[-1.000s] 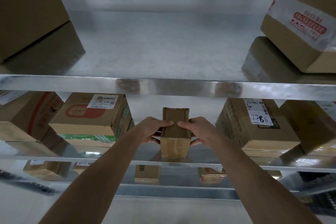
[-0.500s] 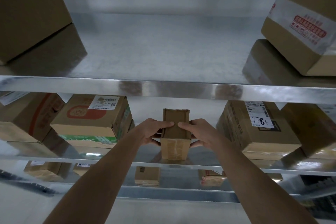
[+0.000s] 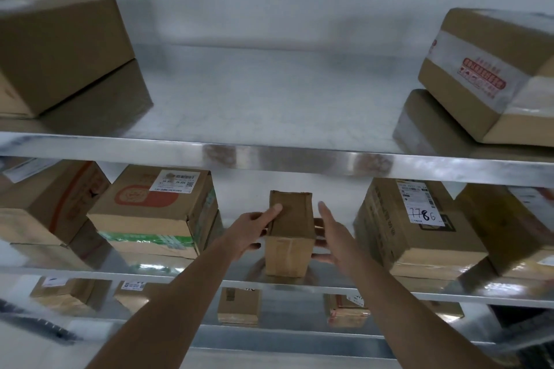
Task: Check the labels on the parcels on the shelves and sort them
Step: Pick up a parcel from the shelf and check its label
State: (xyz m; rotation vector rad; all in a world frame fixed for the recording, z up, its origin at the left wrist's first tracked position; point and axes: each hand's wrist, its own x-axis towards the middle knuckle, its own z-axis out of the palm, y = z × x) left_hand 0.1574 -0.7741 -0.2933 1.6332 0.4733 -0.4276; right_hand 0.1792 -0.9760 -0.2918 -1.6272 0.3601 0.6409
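Parcel (image 3: 290,237), small and brown, stands on the middle shelf (image 3: 209,278) near its front lip, dead ahead between my two hands. Its long axis runs away from me, front to back, with the taped end facing me. My left hand (image 3: 251,231) is on its left side, thumb laid over the top face, fingers curled round the near left edge: that hand is holding it. My right hand (image 3: 331,234) sits just beside the right side with fingers straight and spread, thumb up clear of the top; fingertips may brush the wall, hard to tell. Left is the nearer hand, and the only one gripping. No label shows on the top or front face, so I reckon a turn is needed to find one. Versus half a second ago: both thumbs pinched the top then, now the right has let go and opened. Parcel itself hasn't shifted on the shelf. View has tilted up a bit.
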